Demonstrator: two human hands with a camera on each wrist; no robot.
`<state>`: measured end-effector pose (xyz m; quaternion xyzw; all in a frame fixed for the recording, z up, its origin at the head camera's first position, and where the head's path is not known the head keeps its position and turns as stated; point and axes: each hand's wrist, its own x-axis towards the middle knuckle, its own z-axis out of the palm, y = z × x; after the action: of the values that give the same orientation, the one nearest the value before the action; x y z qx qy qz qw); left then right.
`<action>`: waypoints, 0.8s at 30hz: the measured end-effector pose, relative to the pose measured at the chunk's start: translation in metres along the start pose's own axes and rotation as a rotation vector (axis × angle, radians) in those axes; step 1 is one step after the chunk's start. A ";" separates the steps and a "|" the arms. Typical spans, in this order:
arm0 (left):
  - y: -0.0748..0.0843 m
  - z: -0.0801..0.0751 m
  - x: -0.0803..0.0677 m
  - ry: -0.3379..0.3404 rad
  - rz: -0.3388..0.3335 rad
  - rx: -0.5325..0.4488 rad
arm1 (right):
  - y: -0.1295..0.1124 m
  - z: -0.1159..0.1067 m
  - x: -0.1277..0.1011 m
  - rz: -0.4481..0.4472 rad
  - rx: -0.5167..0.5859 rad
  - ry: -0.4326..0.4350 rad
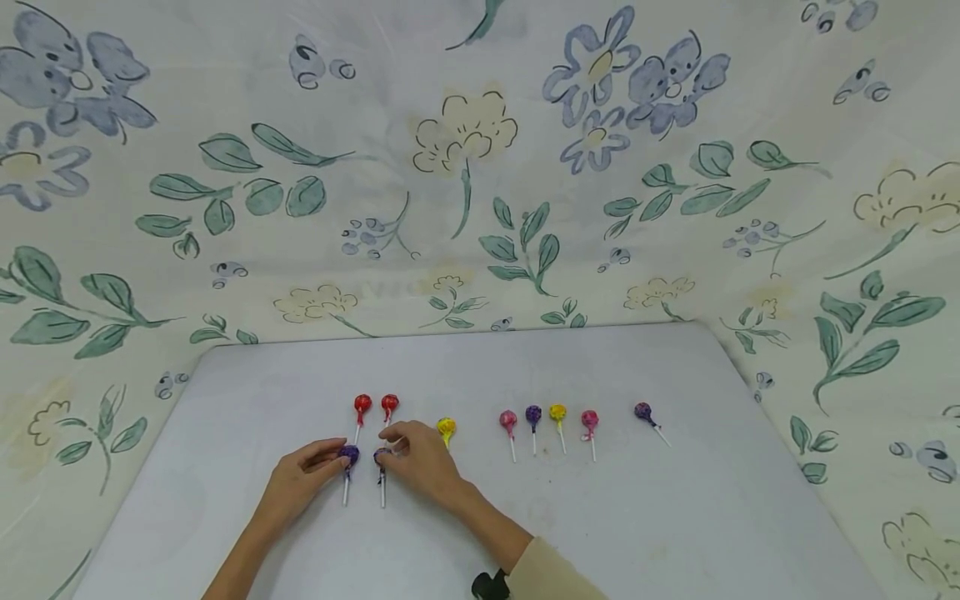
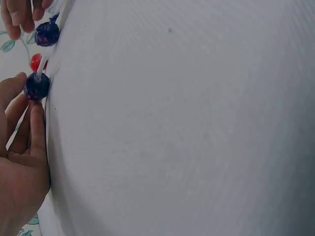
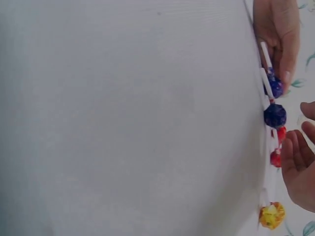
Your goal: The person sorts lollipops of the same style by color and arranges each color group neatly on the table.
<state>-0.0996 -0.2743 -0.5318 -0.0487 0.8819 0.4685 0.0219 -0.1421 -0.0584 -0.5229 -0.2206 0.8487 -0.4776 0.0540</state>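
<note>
My left hand (image 1: 300,483) pinches the head of a purple-wrapped lollipop (image 1: 349,454) between thumb and fingertips. Its white stick points toward me on the table. Just to the right lies a second purple lollipop (image 1: 382,458), nearly parallel. My right hand (image 1: 426,462) hovers at that one; in the right wrist view its thumb and fingers (image 3: 294,150) are parted, with a small gap to the wrapper. Beyond the hands are two red lollipops (image 1: 363,403), their sticks partly behind the purple ones. A yellow lollipop (image 1: 447,428) lies right of my right hand, its stick partly covered.
The white table (image 1: 637,533) holds a row farther right: a pink lollipop (image 1: 508,419), a purple one (image 1: 533,414), a yellow one (image 1: 558,412) and another pink one (image 1: 590,419). A slanted purple lollipop (image 1: 642,411) lies beyond them. Floral cloth (image 1: 465,250) rises behind the table.
</note>
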 end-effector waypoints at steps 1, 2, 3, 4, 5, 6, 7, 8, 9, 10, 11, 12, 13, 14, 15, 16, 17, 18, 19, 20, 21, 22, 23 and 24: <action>0.000 0.000 0.000 0.000 0.001 -0.002 | -0.001 -0.001 0.000 -0.007 0.006 0.000; 0.000 0.000 0.000 0.002 0.002 -0.004 | -0.002 -0.003 0.000 -0.012 0.013 0.000; 0.000 -0.001 -0.001 0.002 0.005 -0.006 | -0.003 -0.004 0.000 -0.017 0.015 0.001; 0.000 -0.001 -0.001 0.003 0.007 -0.008 | -0.005 -0.006 0.000 -0.020 0.014 0.001; 0.000 -0.001 -0.001 0.004 0.010 -0.008 | -0.006 -0.007 0.000 -0.022 0.013 0.001; 0.000 -0.001 -0.001 0.004 0.013 -0.007 | -0.007 -0.009 -0.001 -0.024 0.015 0.001; -0.001 -0.001 -0.001 0.006 0.015 -0.006 | -0.008 -0.011 -0.001 -0.025 0.016 0.001; -0.001 -0.001 -0.001 0.007 0.016 -0.005 | -0.009 -0.013 -0.002 -0.026 0.018 0.002; -0.001 -0.001 -0.001 0.009 0.018 -0.003 | -0.010 -0.015 -0.003 -0.028 0.018 0.005; -0.001 -0.001 -0.001 0.013 0.019 -0.004 | -0.011 -0.018 -0.004 -0.031 0.020 0.008; -0.002 -0.001 -0.001 0.017 0.020 0.000 | -0.012 -0.020 -0.004 -0.043 0.024 0.013; -0.002 0.000 -0.001 0.021 0.021 -0.001 | -0.012 -0.023 -0.005 -0.059 0.025 0.018; -0.002 0.000 -0.001 0.027 0.021 -0.001 | -0.012 -0.026 -0.006 -0.073 0.023 0.025; -0.002 0.000 -0.001 0.031 0.022 -0.003 | -0.011 -0.029 -0.007 -0.088 0.020 0.029; -0.002 0.000 -0.001 0.036 0.024 -0.005 | -0.011 -0.032 -0.008 -0.103 0.017 0.034; -0.002 0.000 -0.001 0.041 0.025 -0.007 | -0.010 -0.034 -0.008 -0.118 0.014 0.038; -0.002 0.000 -0.001 0.046 0.028 -0.005 | -0.009 -0.037 -0.009 -0.130 0.014 0.042; -0.002 0.000 -0.001 0.051 0.032 -0.006 | -0.008 -0.039 -0.009 -0.135 0.012 0.045; -0.002 0.000 -0.001 0.055 0.037 -0.005 | -0.007 -0.042 -0.010 -0.132 0.014 0.044; -0.002 0.000 -0.001 0.061 0.043 -0.004 | -0.005 -0.044 -0.011 -0.131 0.016 0.043; -0.002 0.000 -0.001 0.067 0.050 0.000 | -0.005 -0.047 -0.011 -0.128 0.018 0.045; -0.001 0.000 -0.001 0.075 0.060 0.004 | -0.003 -0.049 -0.012 -0.123 0.022 0.046; 0.000 -0.001 -0.002 0.081 0.069 0.007 | -0.002 -0.052 -0.012 -0.115 0.027 0.047; 0.002 -0.001 -0.002 0.088 0.079 0.008 | -0.001 -0.055 -0.013 -0.107 0.030 0.048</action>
<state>-0.0979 -0.2738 -0.5295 -0.0344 0.8850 0.4629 -0.0350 -0.1466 -0.0101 -0.4947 -0.2532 0.8295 -0.4977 0.0111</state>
